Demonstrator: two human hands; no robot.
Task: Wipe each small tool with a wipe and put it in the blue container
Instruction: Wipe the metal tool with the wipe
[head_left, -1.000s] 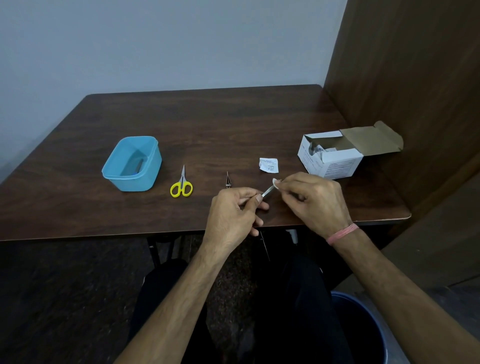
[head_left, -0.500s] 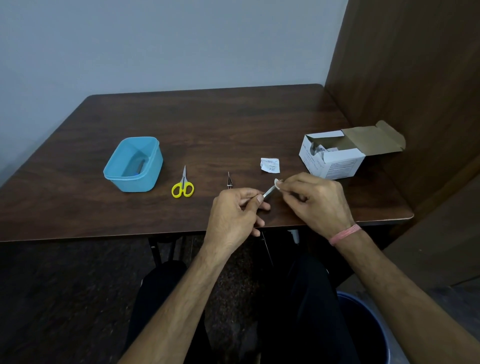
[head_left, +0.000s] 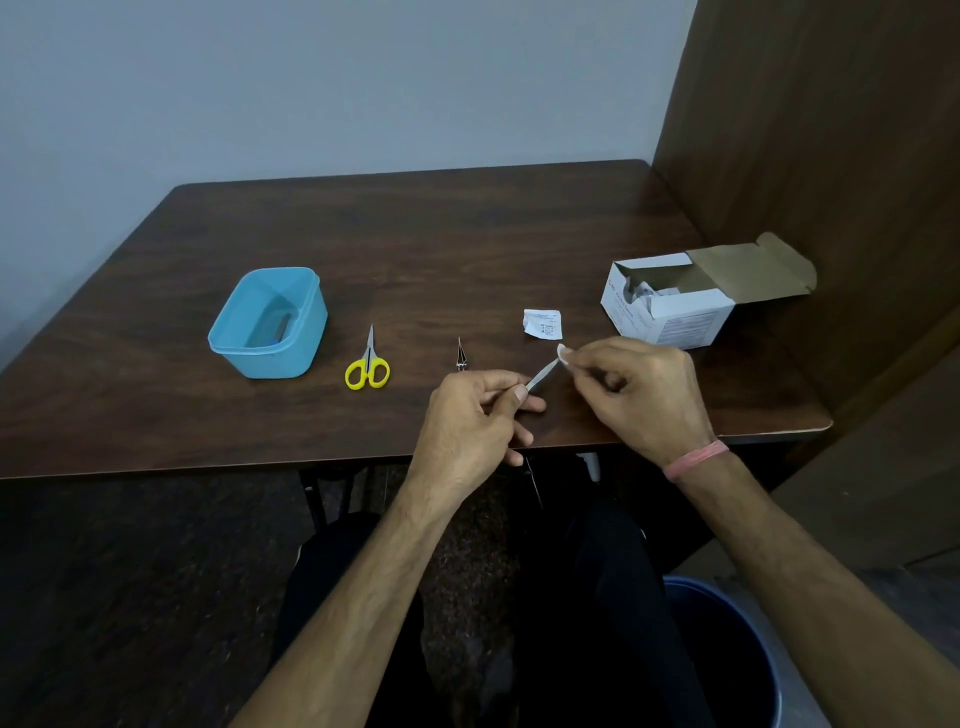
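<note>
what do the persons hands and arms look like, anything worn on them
Both forearms are bare, with no sleeves showing. The right hand has a thin pink band around its wrist. The left hand wears nothing: no watch, rings or gloves visible.

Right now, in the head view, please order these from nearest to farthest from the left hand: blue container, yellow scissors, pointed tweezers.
From the left hand:
1. Pointed tweezers, just beyond it.
2. Yellow scissors, further left.
3. Blue container, leftmost.
</note>
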